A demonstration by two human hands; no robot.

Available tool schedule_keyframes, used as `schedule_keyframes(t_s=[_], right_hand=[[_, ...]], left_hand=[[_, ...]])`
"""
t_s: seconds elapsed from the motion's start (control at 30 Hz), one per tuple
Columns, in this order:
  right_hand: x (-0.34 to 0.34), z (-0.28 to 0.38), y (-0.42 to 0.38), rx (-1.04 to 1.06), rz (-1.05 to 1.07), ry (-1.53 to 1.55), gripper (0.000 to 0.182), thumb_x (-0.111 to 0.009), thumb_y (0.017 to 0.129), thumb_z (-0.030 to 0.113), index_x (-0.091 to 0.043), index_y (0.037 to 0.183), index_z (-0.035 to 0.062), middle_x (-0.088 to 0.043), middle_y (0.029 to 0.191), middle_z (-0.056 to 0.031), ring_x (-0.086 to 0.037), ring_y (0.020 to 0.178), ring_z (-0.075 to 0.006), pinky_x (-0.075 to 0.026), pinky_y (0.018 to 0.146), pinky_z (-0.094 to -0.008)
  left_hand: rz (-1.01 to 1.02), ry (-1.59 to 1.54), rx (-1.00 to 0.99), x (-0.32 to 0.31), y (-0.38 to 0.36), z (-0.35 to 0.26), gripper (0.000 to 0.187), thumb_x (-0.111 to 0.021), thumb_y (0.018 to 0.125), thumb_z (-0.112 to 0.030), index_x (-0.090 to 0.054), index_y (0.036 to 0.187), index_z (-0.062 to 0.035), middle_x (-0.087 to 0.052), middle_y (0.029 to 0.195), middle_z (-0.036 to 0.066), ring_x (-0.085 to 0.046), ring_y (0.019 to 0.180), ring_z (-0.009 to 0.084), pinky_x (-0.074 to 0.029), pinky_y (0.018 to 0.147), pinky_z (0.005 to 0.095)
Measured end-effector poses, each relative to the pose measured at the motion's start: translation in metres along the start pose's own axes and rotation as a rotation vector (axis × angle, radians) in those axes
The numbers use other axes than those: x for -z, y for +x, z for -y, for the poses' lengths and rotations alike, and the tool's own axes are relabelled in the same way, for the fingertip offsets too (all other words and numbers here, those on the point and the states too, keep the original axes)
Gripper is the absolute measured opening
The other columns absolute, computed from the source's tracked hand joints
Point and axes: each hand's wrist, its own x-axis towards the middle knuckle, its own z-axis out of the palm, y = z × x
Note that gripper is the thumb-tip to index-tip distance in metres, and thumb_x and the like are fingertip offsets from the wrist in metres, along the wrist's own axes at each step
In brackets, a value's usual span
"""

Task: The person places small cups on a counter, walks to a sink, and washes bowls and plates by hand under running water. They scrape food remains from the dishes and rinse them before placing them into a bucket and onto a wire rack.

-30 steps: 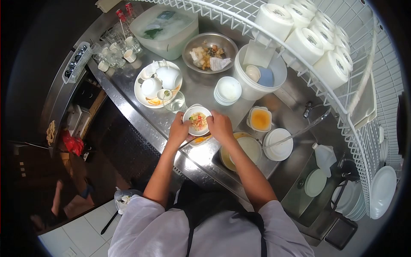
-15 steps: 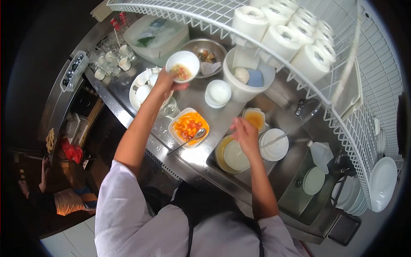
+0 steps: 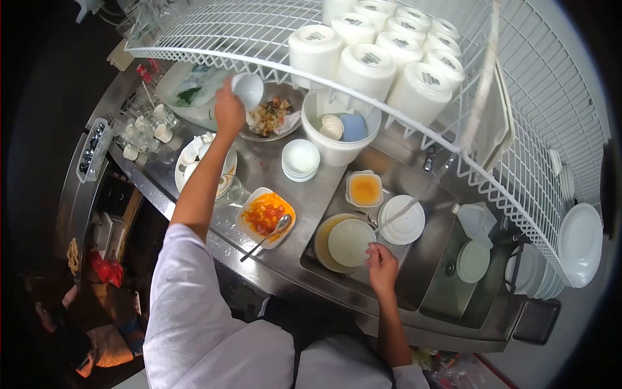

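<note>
My left hand (image 3: 229, 111) grips a small white bowl (image 3: 249, 91), tipped over a metal bowl (image 3: 299, 99). Food scraps (image 3: 272, 117) and a crumpled white napkin lie in that metal bowl. Down at the sink, my right hand (image 3: 383, 264) has its fingers curled together, fingertips right at the rim of a pale round bowl (image 3: 350, 242); what they hold, if anything, is hidden. Between my arms stands a white square dish (image 3: 289, 228) smeared with orange-red sauce, a spoon (image 3: 280, 224) resting in it. Behind it is a short stack of small white bowls (image 3: 301, 157).
A wire rack (image 3: 402, 123) with upturned white cups (image 3: 367, 63) overhangs the counter. Beneath it stands a white bucket (image 3: 341, 153). A plate of used dishes (image 3: 183, 170) and several glasses (image 3: 139, 133) are at left. The sink holds white plates (image 3: 409, 223) and a plastic jug (image 3: 475, 223).
My left hand has carried the white bowl up and away, over the metal bowl, and tipped it. My right hand has come down to the pale bowl's rim, its fingers now curled. The view has shifted.
</note>
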Motion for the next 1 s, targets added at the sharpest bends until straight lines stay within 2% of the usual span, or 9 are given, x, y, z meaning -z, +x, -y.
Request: schedule_keyframes(t_s=[0.17, 0.4, 0.43, 0.5, 0.57, 0.67, 0.8, 0.87, 1.0], right_hand=[[-0.021, 0.052, 0.022, -0.095, 0.104, 0.404, 0.023, -0.064, 0.1, 0.018, -0.069, 0.113, 0.0002, -0.072, 0.094, -0.0059, -0.068, 0.081, -0.0131, -0.052, 0.067, -0.0261], [-0.035, 0.075, 0.07, 0.062, -0.078, 0.38, 0.032, -0.065, 0.099, 0.023, -0.065, 0.125, 0.0038, -0.071, 0.112, -0.0113, -0.066, 0.104, -0.02, -0.052, 0.089, -0.0334], [-0.034, 0.044, 0.083, 0.077, -0.131, 0.276, 0.032, -0.064, 0.099, 0.023, -0.065, 0.125, 0.0035, -0.071, 0.112, -0.0126, -0.067, 0.103, -0.0216, -0.051, 0.092, -0.035], [-0.021, -0.022, 0.107, -0.053, -0.181, 0.287, 0.032, -0.062, 0.098, 0.021, -0.065, 0.123, 0.0019, -0.072, 0.11, -0.0158, -0.068, 0.102, -0.0246, -0.051, 0.092, -0.0356], [-0.006, -0.064, 0.12, -0.162, -0.189, 0.292, 0.034, -0.061, 0.098, 0.024, -0.065, 0.123, 0.0012, -0.072, 0.109, -0.0179, -0.069, 0.102, -0.0279, -0.051, 0.092, -0.0385], [0.009, -0.091, 0.138, -0.047, -0.238, -0.204, 0.028, -0.057, 0.099, 0.027, -0.067, 0.114, 0.0057, -0.072, 0.102, -0.019, -0.069, 0.097, -0.0343, -0.051, 0.085, -0.0428], [0.015, -0.06, 0.132, -0.246, -0.246, -0.334, 0.028, -0.055, 0.099, 0.027, -0.068, 0.116, 0.0092, -0.072, 0.108, -0.017, -0.067, 0.104, -0.038, -0.05, 0.089, -0.0454], [0.006, -0.074, 0.127, -0.086, -0.358, -0.305, 0.027, -0.057, 0.098, 0.024, -0.068, 0.121, 0.0134, -0.071, 0.113, -0.0167, -0.067, 0.103, -0.0382, -0.052, 0.088, -0.0461], [-0.001, -0.091, 0.106, 0.221, -0.457, -0.421, 0.035, -0.061, 0.093, 0.01, -0.066, 0.128, 0.0134, -0.07, 0.119, -0.0164, -0.067, 0.107, -0.0362, -0.053, 0.093, -0.0445]], left_hand=[[0.364, -0.832, 0.479, 0.05, -0.079, -0.05, 0.06, -0.042, 0.086, 0.0, -0.037, 0.146, -0.0029, -0.056, 0.131, 0.024, -0.071, 0.096, 0.0362, -0.065, 0.057, 0.0389], [0.925, -0.75, 0.431, 0.002, -0.275, -0.162, 0.054, -0.05, 0.096, -0.006, -0.043, 0.149, -0.0139, -0.052, 0.142, 0.021, -0.068, 0.104, 0.033, -0.063, 0.066, 0.0396], [0.883, -0.775, 0.268, -0.024, -0.301, -0.171, 0.053, -0.053, 0.099, -0.015, -0.04, 0.15, -0.0155, -0.052, 0.14, 0.021, -0.067, 0.107, 0.0344, -0.064, 0.066, 0.0434], [1.134, -1.013, 0.704, -0.026, -0.305, -0.227, 0.068, -0.043, 0.103, -0.055, -0.031, 0.156, -0.0145, -0.051, 0.143, 0.018, -0.057, 0.126, 0.0332, -0.06, 0.087, 0.0535], [1.352, -1.235, 1.063, -0.084, -0.32, -0.224, 0.074, -0.032, 0.1, -0.068, -0.035, 0.154, -0.0167, -0.05, 0.146, 0.016, -0.057, 0.126, 0.0343, -0.054, 0.096, 0.0586], [1.413, -1.498, 1.405, -0.16, -0.342, -0.213, 0.068, -0.033, 0.1, -0.066, -0.048, 0.145, -0.0171, -0.057, 0.14, 0.014, -0.059, 0.123, 0.0338, -0.053, 0.098, 0.0579], [1.371, -1.751, 1.453, -0.188, -0.359, -0.224, 0.06, -0.028, 0.101, -0.058, -0.062, 0.128, -0.0163, -0.066, 0.125, 0.009, -0.064, 0.114, 0.0309, -0.051, 0.097, 0.0559], [1.39, -2.062, 1.451, -0.213, -0.38, -0.213, 0.056, -0.029, 0.101, -0.053, -0.067, 0.119, -0.0155, -0.069, 0.118, 0.008, -0.065, 0.111, 0.0294, -0.052, 0.096, 0.0524], [1.081, -2.021, 1.611, -0.245, -0.415, -0.201, 0.054, -0.031, 0.1, -0.05, -0.068, 0.116, -0.0133, -0.07, 0.115, 0.01, -0.065, 0.108, 0.0306, -0.05, 0.098, 0.05]])
